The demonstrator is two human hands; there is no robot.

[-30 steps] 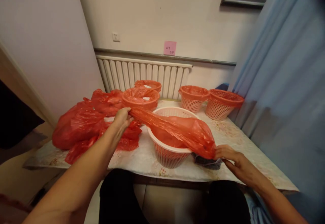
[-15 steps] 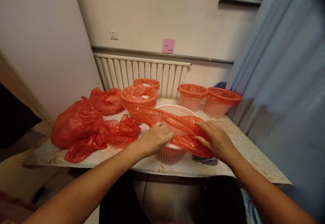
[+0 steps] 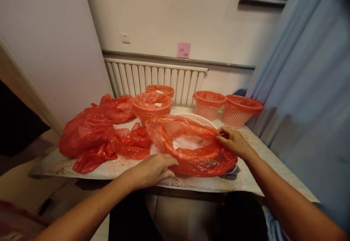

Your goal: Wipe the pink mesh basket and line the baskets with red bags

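A radiator (image 3: 155,75) runs along the wall behind the table (image 3: 276,173). Four baskets look finished, red bags folded over their rims: two at eleven o'clock (image 3: 157,110) from the front basket (image 3: 197,116), others at one (image 3: 209,106) and two (image 3: 237,116). The front one seems only part done: its bag (image 3: 202,164) lies spread over it, mouth open, rim not yet covered. Of the hands, the right (image 3: 232,140), at three, pinches the bag's edge; the left (image 3: 155,168), at eight, is half open against it, its grip unclear.
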